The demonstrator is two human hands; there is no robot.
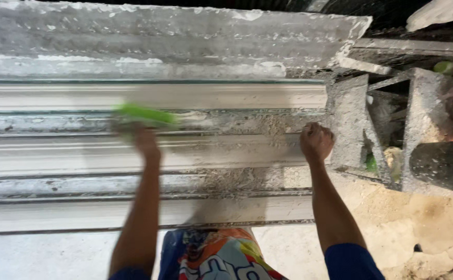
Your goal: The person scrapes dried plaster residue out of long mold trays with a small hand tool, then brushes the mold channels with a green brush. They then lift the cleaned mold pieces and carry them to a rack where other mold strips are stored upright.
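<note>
Gripping one green brush (146,115), the left hand (146,141) lies on three long white plaster mouldings (55,155), the right hand (316,141) fisted on their end.

long plaster-caked mould bench (148,62), white cornice strips (81,155), loose grey crumbs (237,179)

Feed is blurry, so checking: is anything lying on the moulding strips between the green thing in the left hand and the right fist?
Nothing visible. Between the green tool in the left hand and the right hand, the moulding strips carry only loose grey dust and crumbs.
</note>
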